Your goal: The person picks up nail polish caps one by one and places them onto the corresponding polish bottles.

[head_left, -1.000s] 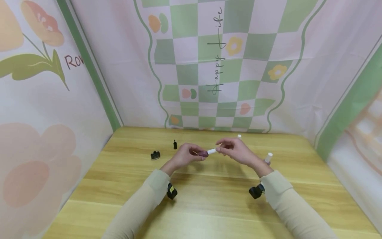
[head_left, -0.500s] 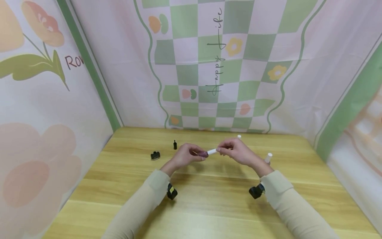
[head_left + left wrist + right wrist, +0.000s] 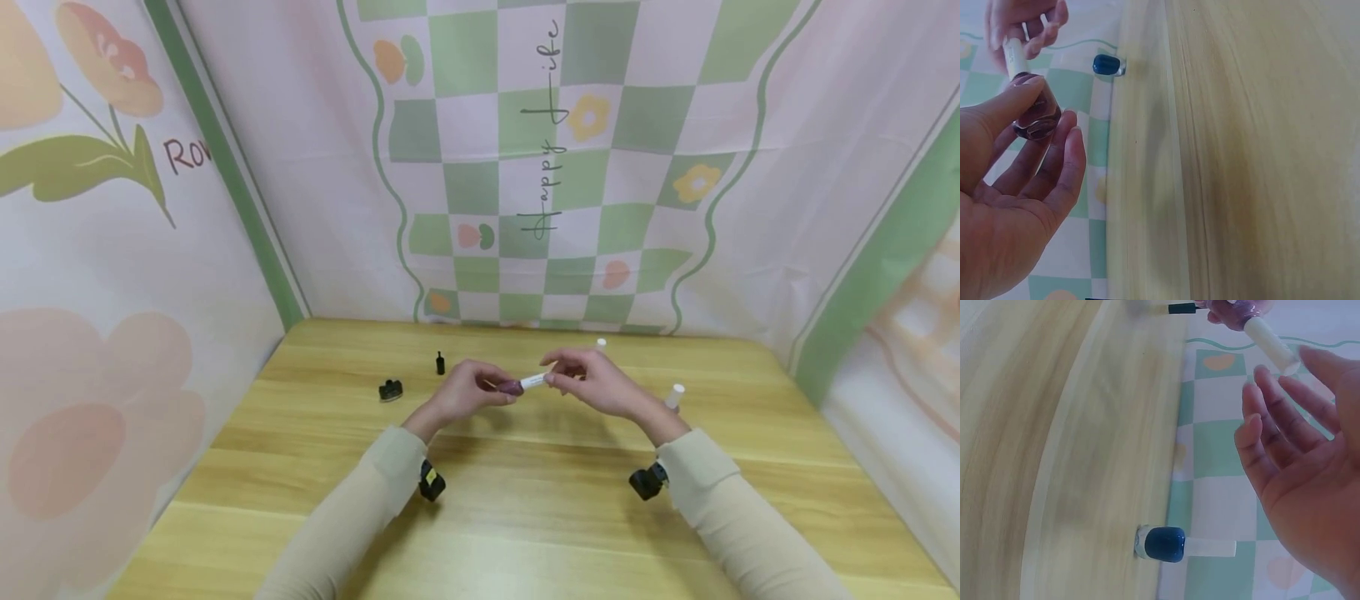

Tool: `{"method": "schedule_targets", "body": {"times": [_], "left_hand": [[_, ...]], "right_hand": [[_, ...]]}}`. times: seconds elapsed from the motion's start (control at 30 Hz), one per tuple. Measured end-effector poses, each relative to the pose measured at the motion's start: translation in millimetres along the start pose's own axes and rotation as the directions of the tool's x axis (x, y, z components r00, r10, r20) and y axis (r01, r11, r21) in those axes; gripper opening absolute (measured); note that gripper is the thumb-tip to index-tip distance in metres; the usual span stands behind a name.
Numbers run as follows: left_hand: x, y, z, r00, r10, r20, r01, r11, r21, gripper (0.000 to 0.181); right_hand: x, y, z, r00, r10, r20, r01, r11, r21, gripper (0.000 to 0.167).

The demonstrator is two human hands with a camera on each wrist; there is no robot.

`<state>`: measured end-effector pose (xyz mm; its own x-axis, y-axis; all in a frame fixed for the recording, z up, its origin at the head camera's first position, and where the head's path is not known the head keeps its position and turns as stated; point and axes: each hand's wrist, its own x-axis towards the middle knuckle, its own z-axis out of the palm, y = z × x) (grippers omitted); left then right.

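In the head view my left hand (image 3: 468,387) holds a purple nail polish bottle (image 3: 512,387) above the table, tilted with its white cap (image 3: 533,381) towards the right. The left wrist view shows the left thumb across the bottle's (image 3: 1040,111) glass, with fingers curled behind it. My right hand (image 3: 592,379) is at the free end of the cap, thumb and a fingertip loosely about it. Its other fingers are spread apart in the right wrist view, where the cap (image 3: 1271,345) appears on the bottle.
A blue nail polish bottle (image 3: 1165,544) stands at the back right. Another white-capped bottle (image 3: 677,395) is partly hidden behind the right wrist. Left of the hands are a small black bottle-shaped item (image 3: 440,363) and a low black object (image 3: 390,390). A printed curtain (image 3: 525,283) hangs behind the table.
The white cap has turned, and its small printing now shows. The right index finger closed in, then lifted again. The left hand and bottle have barely moved.
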<state>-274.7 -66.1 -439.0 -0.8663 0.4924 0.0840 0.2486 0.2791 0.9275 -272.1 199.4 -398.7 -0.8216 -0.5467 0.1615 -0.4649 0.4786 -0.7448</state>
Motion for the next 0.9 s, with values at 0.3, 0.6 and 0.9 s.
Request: {"method": "schedule_targets", "body": {"times": [0.3,0.6,0.9], "left_hand": [[-0.7,0.7,-0.5,1.000,-0.002,0.008,0.002,1.000,0.004,0.019],[-1.1,3.3,1.1,1.000,0.006,0.022,-0.006,1.000,0.005,0.019],[-1.4,2.3,-0.3,1.000,-0.011,0.020,0.011,1.000,-0.005,0.021]], "right_hand": [[1.4,-1.5,-0.9,0.999,0.033,0.018,-0.033,0.999,-0.010,0.016],[1.8,-2.8,1.7,1.000,0.018,-0.004,-0.018,0.998,-0.064,0.036],[0.0,-4.2,1.1,1.000,0.007,0.007,-0.006,0.998,-0.066,0.022]]}}
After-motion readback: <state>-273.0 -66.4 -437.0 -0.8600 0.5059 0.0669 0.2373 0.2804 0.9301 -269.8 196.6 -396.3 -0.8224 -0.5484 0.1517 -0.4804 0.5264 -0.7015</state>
